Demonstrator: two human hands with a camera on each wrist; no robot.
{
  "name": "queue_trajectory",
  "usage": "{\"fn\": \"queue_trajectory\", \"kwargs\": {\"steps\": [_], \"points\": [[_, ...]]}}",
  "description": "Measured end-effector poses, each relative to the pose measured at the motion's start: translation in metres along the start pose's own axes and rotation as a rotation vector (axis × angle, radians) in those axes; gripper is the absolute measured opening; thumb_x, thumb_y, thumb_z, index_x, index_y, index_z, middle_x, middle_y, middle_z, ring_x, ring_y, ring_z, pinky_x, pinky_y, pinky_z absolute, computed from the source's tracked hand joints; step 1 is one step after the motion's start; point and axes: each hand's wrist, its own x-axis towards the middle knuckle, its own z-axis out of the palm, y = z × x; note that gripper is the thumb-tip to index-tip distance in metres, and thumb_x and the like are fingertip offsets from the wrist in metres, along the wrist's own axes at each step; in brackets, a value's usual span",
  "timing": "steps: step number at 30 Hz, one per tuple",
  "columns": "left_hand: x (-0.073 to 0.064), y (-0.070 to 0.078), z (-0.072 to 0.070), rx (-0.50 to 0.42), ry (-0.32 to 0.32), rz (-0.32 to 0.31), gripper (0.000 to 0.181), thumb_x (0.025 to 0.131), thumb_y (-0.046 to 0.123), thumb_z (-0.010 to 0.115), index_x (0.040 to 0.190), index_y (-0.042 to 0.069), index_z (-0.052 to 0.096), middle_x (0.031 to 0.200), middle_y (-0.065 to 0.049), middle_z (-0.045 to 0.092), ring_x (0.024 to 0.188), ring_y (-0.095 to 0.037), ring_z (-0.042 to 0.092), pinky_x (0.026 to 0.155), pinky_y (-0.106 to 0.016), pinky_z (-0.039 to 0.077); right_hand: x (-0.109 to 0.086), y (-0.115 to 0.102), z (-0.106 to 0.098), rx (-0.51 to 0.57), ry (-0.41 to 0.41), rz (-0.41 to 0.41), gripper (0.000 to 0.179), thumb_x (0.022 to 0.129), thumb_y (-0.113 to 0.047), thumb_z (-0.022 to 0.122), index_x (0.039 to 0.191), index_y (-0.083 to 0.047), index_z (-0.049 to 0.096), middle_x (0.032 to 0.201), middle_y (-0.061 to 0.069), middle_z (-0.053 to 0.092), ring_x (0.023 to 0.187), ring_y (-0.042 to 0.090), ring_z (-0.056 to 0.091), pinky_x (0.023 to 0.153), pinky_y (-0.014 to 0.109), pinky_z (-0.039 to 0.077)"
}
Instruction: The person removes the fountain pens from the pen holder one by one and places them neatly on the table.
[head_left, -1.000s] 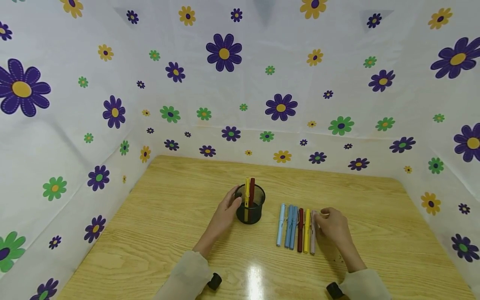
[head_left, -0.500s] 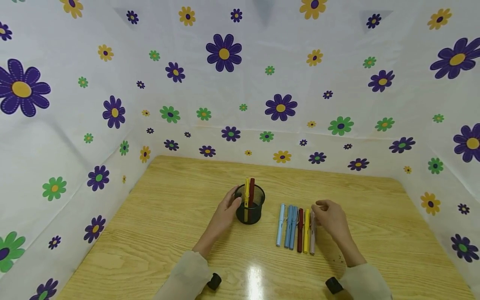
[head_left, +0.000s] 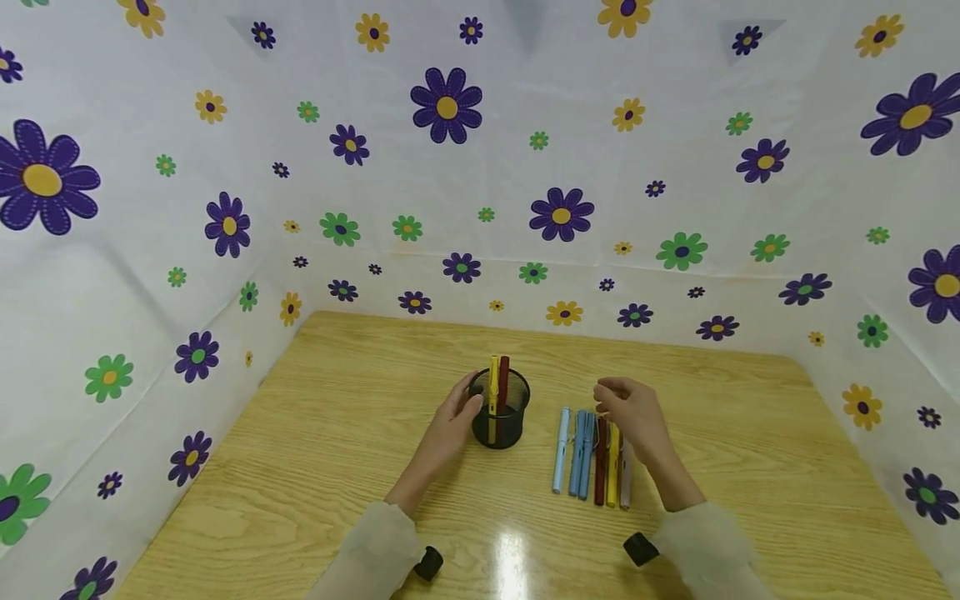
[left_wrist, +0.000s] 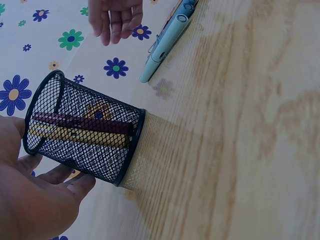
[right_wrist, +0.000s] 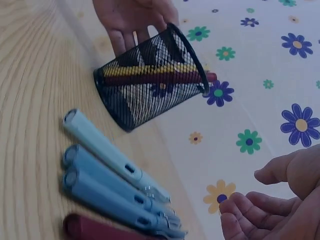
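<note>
A black mesh pen holder [head_left: 510,432] stands on the table with a yellow pen [head_left: 493,382] and a dark red pen [head_left: 504,380] upright in it. My left hand [head_left: 448,425] holds its left side, thumb near the rim and fingers around the mesh. To the right lies a row of capped pens: a light blue pen [head_left: 561,450], two blue pens [head_left: 582,457], a dark red pen [head_left: 600,475], a yellow pen [head_left: 612,479] and a pale mauve pen [head_left: 626,485]. Over the row's far right end hovers my right hand [head_left: 633,412], fingers loosely bent with nothing in them.
The wooden table [head_left: 337,383] is walled at the back and sides by a white flower-print cloth [head_left: 480,167]. Black wrist devices [head_left: 429,563] show at both sleeves.
My right hand has left the mauve pen at the row's right end, rising and moving left above the pens. My left hand and the pen holder stay put.
</note>
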Motion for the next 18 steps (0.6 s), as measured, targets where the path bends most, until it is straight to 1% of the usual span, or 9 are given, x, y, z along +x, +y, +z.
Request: {"fn": "queue_trajectory", "kwargs": {"steps": [5,13,18], "points": [[0.000,-0.002,-0.001,-0.009,0.001,0.003,0.056,0.113,0.031,0.045,0.165,0.015,0.029,0.165,-0.022,0.030,0.150,-0.042,0.030,0.118,-0.061,0.028,0.005,-0.011,0.015,0.023,-0.023,-0.032,0.043,0.107,-0.020,0.058,0.139,0.009,0.058,0.124,0.029,0.065,0.107,0.038,0.065,0.094,0.046,0.056],[0.001,-0.002,0.000,-0.014,0.000,0.008,0.055,0.113,0.029,0.044,0.164,0.016,0.029,0.164,-0.021,0.030,0.150,-0.042,0.031,0.118,-0.061,0.029,0.015,-0.023,0.038,0.134,-0.078,-0.076,0.040,0.107,-0.018,0.060,0.137,0.008,0.060,0.127,0.030,0.064,0.113,0.041,0.062,0.098,0.048,0.054],[0.001,-0.002,-0.001,-0.024,-0.004,0.009,0.054,0.113,0.028,0.044,0.165,0.017,0.029,0.164,-0.021,0.030,0.150,-0.041,0.031,0.118,-0.061,0.028,0.021,-0.029,0.054,0.138,-0.100,-0.100,0.039,0.107,-0.018,0.060,0.136,0.007,0.061,0.126,0.030,0.064,0.113,0.042,0.062,0.098,0.049,0.054]]}}
